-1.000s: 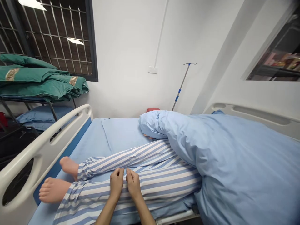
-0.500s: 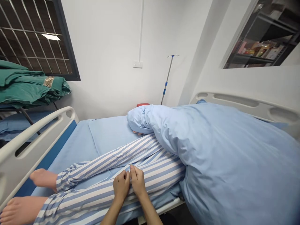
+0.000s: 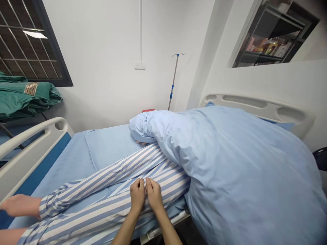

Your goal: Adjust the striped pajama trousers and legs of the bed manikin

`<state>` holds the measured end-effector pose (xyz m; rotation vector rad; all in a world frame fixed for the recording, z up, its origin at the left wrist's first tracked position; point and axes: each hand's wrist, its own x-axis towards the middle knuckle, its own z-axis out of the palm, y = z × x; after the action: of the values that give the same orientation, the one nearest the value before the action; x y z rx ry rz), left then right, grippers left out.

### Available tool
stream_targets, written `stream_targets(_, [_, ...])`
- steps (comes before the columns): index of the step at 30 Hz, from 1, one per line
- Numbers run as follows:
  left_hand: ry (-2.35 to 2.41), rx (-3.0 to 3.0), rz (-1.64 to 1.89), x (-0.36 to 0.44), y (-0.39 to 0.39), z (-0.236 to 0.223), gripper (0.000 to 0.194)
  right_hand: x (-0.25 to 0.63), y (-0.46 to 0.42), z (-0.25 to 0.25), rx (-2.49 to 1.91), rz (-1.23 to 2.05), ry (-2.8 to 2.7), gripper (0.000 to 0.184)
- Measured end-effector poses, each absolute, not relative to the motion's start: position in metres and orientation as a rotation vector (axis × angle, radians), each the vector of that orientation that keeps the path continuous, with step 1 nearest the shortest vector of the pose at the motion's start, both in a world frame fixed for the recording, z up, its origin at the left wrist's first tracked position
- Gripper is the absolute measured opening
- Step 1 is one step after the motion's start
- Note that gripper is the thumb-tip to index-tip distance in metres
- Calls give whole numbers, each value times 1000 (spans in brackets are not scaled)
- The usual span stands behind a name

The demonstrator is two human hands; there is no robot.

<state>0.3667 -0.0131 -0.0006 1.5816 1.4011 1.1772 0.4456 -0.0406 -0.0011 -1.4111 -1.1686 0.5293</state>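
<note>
Pinching the nearer of two striped pyjama trouser legs with narrowly bunched fingertips, the left hand and right hand sit side by side above the blue hospital bed

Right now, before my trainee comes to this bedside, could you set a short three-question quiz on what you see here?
1. True or false: the left hand and right hand both rest on the striped trousers.
2. What covers the upper body of the lying figure? A: blue quilt; B: green quilt; C: white sheet.
3. What thin stand with hooks at its top is by the wall?

Key: 1 true; 2 A; 3 IV pole.
</note>
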Motion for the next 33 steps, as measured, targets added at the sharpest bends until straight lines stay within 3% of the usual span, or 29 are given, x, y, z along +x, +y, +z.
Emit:
stream_targets(9, [1400, 1707, 1078, 418, -8, 9, 34, 486, -45, 4, -1452, 420, -1072, 44])
stream_targets(21, [1346, 1918, 902, 403, 0, -4, 35, 525, -33, -15, -1762, -213, -1261, 47])
stream_targets(26, [1363, 1940, 842, 322, 9, -5, 35, 524, -34, -18, -1831, -292, -1338, 48])
stream_targets(33, [1755, 1856, 808, 124, 18, -7, 35, 520, -34, -19, -1968, -288, -1433, 46])
